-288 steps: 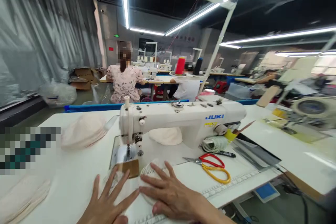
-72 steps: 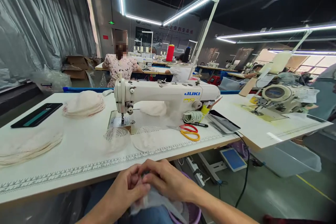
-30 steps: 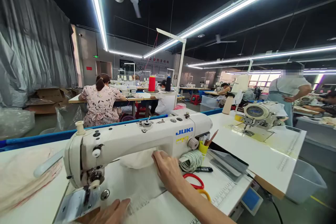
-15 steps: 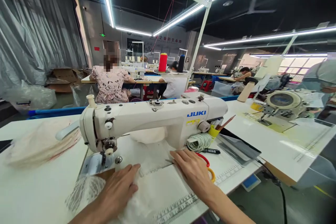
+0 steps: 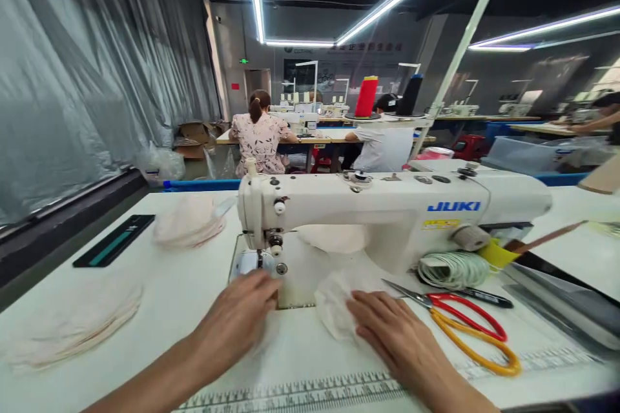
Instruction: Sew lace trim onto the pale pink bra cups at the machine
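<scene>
A white sewing machine stands in front of me. My left hand is at its needle area, just in front of the presser foot. Its fingers are curled and pressed together, somewhat blurred; whatever they hold is hidden. My right hand lies with outstretched fingers over the edge of a crumpled thin white fabric piece, on the table right of the needle. Beside that hand rest scissors with one red and one orange handle, their blades pointing toward the fabric.
Stacks of pale fabric pieces and a dark green-striped strip lie on the left. A printed ruler runs along the front. On the right are a coiled cord and a black marker. Co-workers sit beyond.
The view has swung left and closer. My left hand has moved to the needle area. My right hand has come off the scissors, which now show fully, and lies on the white fabric.
</scene>
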A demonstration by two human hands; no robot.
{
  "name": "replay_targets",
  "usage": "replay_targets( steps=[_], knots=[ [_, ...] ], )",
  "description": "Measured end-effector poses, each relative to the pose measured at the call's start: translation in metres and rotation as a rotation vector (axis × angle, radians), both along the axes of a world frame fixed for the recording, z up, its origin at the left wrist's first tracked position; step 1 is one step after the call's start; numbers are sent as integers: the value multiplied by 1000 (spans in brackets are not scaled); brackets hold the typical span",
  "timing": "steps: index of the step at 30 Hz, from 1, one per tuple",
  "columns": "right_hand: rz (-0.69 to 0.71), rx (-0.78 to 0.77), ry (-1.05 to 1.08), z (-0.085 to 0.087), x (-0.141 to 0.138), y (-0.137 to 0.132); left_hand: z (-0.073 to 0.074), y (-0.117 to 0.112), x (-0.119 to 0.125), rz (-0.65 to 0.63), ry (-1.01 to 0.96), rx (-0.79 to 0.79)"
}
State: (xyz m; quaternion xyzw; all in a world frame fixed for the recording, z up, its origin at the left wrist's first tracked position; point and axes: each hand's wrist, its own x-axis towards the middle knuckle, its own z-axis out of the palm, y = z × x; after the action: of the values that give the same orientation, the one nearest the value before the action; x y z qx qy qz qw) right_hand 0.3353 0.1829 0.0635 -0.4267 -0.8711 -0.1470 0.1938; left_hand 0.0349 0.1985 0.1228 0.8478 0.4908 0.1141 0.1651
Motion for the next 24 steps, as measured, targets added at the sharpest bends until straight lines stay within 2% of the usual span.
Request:
replay_targets(
  steps=[3,5,6,8,9,11,13,15,17,21,24],
  knots=[
    [-87,220,-68,-7,15,14,-11,-22,-71,95,35,96],
    [-133,308,-80,0,2,13,-29,-32,-99,131,53,68],
    [-132,306,-65,6,-13,10,-39,-35,-104,119,66,60],
    [-7,203,10,19,-55,2,-53,-38,-101,79,88,57],
    [123,112,13,24,-77,-1,-56,-38,-95,52,102,62],
    [303,-77,15,32,-114,-3,-55,-34,-79,9,141,68],
    [368,-236,102,37,-135,0,-46,-25,-65,12,158,81],
    [380,-310,244,39,-143,8,-36,-10,-58,62,98,116],
    [341,-285,337,38,-147,20,-29,7,-55,138,-32,108],
    [129,-209,309,24,-158,45,-26,33,-56,229,-184,-59],
    [166,-307,359,20,-164,51,-22,35,-58,241,-219,-102]
  ],
)
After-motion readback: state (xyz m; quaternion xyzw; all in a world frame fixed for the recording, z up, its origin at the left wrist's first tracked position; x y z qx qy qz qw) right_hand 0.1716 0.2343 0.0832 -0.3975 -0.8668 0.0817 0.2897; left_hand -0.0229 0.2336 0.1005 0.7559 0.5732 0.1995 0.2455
